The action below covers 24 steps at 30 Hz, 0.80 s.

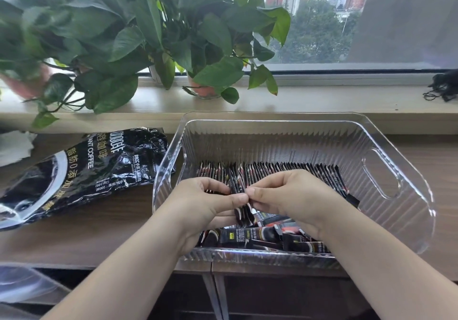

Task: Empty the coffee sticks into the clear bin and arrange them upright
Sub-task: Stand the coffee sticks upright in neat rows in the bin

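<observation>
A clear ribbed bin [409, 195] with cut-out handles stands on the wooden table. A long row of black coffee sticks [297, 171] stands upright across its far half. Loose sticks [285, 238] lie flat in a heap along the near wall. My left hand [198, 203] and my right hand [290, 195] meet inside the bin, both pinching a small bundle of sticks [241, 203] held on edge near the row's left part. The empty black coffee bag [74, 171] lies crumpled to the left of the bin.
Potted leafy plants [148, 34] stand on the windowsill behind the table, leaves hanging over the sill. A dark tangle of cord [443, 86] rests on the sill at far right. A clear plastic object [22, 282] shows at the lower left.
</observation>
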{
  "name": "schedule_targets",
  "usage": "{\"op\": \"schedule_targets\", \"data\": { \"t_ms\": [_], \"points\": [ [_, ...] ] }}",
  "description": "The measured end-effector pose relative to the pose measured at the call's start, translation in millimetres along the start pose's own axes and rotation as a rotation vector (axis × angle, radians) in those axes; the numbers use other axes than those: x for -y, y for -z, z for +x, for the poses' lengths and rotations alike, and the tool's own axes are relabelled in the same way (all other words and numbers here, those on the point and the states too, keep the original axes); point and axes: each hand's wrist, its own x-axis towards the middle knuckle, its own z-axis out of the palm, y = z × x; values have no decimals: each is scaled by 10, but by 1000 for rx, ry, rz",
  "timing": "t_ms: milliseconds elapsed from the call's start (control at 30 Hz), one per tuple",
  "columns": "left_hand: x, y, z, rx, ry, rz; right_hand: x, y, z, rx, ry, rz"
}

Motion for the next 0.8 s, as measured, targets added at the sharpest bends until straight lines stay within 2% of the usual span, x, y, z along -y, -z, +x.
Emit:
{"op": "schedule_targets", "data": {
  "t_ms": [200,400,800],
  "points": [
    [59,-9,6,-24,-15,-24,33,34,-57,8,-28,-100],
    [44,-3,4,-19,15,-51,51,-28,-170,-84,88,-334],
    [60,-14,27,33,2,95,100,1,-231,-74,62,-355]
  ]
}}
